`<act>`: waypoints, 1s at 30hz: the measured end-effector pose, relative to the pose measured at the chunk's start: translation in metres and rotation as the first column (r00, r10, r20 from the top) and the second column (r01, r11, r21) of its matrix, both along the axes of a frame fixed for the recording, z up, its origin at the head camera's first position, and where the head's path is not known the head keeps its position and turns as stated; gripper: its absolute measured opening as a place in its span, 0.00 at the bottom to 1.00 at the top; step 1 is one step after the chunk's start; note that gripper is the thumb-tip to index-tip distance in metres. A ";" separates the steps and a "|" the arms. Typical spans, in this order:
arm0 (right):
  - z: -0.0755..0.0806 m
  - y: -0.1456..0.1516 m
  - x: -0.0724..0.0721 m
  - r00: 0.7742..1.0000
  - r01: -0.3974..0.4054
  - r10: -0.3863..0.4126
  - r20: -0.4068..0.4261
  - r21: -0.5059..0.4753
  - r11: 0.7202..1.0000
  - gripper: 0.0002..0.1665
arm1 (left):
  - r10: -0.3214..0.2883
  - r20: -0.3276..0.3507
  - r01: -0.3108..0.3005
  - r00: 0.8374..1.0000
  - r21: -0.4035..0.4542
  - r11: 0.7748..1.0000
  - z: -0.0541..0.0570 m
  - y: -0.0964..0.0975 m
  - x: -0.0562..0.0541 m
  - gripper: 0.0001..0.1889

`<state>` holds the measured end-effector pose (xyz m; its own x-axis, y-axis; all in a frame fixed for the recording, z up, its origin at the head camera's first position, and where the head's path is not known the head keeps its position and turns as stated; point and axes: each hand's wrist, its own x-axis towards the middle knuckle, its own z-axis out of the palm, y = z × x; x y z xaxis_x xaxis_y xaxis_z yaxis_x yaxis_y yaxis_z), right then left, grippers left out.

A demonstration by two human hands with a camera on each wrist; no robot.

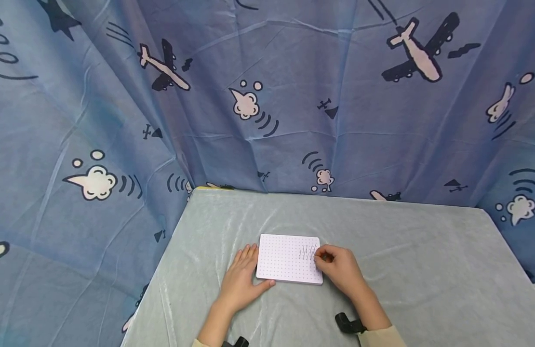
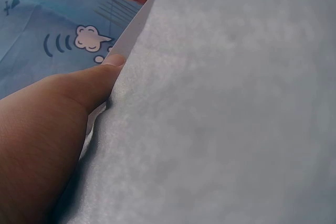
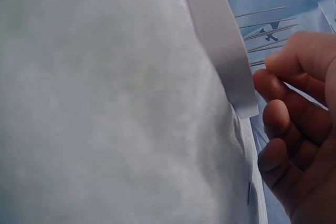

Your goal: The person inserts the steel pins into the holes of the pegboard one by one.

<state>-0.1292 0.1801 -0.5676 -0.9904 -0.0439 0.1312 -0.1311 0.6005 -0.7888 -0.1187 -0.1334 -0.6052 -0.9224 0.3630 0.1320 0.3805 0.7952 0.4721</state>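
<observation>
A white pegboard (image 1: 278, 258) with rows of small holes lies on the cloth-covered table. Several thin metal needles (image 3: 268, 35) stand up from its right part. My left hand (image 1: 240, 285) is spread flat along the board's left side, its thumb (image 2: 113, 60) against the near edge. At the right edge, my right hand (image 1: 343, 270) pinches a thin needle between thumb and index finger; most of that needle is hidden by the fingertips. In the right wrist view the other fingers (image 3: 275, 119) curl loosely below the pinch, close beside the board's side.
Pale grey-green cloth (image 1: 423, 270) with soft wrinkles covers the table around the board. Blue curtains (image 1: 285, 159) printed with planes and clouds hang behind the table and at its sides. A black wrist camera (image 1: 349, 324) sits by the right cuff.
</observation>
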 end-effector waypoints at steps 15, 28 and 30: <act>-0.004 0.000 0.000 0.999 -0.002 0.002 -0.045 0.006 1.000 0.13 | 0.008 0.016 -0.008 1.000 -0.007 1.000 -0.002 0.000 -0.001 0.60; 0.000 0.001 0.002 1.000 0.007 -0.007 0.009 0.008 1.000 0.08 | 0.005 0.000 -0.005 1.000 0.005 1.000 -0.004 0.000 -0.001 0.60; 0.001 0.001 0.002 1.000 0.006 -0.006 0.015 0.003 1.000 0.07 | 0.006 0.000 -0.006 1.000 0.001 1.000 -0.004 0.000 -0.001 0.60</act>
